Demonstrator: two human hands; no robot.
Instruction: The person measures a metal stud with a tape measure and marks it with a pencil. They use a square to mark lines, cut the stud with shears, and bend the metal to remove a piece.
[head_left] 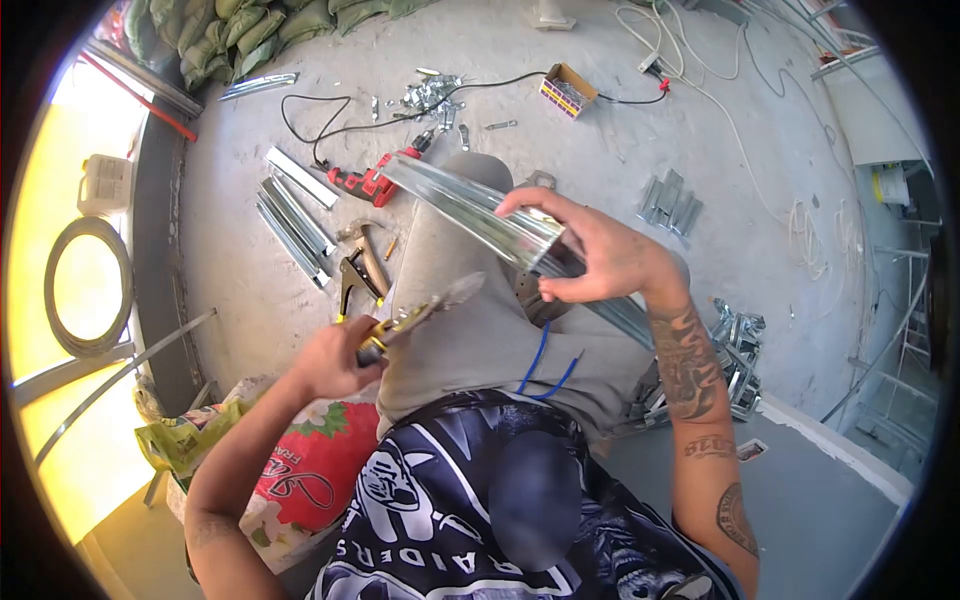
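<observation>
Two risks, I'd say. Right hand (600, 255) has its grip clamped round the near end of the metal channel (465, 205), fingers over the cut edge. That's thin sheet against bare skin, so a slip would likely slice. Left hand (335, 362) has its grip closed on the yellow handles of the snips (425, 312), blade tip pointing across the knee (450, 290) toward the channel; can't tell if the blades are apart. Channel runs slanted over the knee, resting on it or just above, can't tell which, with its far end beyond the knee toward the red drill (365, 183). Only one hand steadies it, so it could twist under load. Channel looks like bright galvanised steel: shiny, thin-walled, long, straight, no visible dents
</observation>
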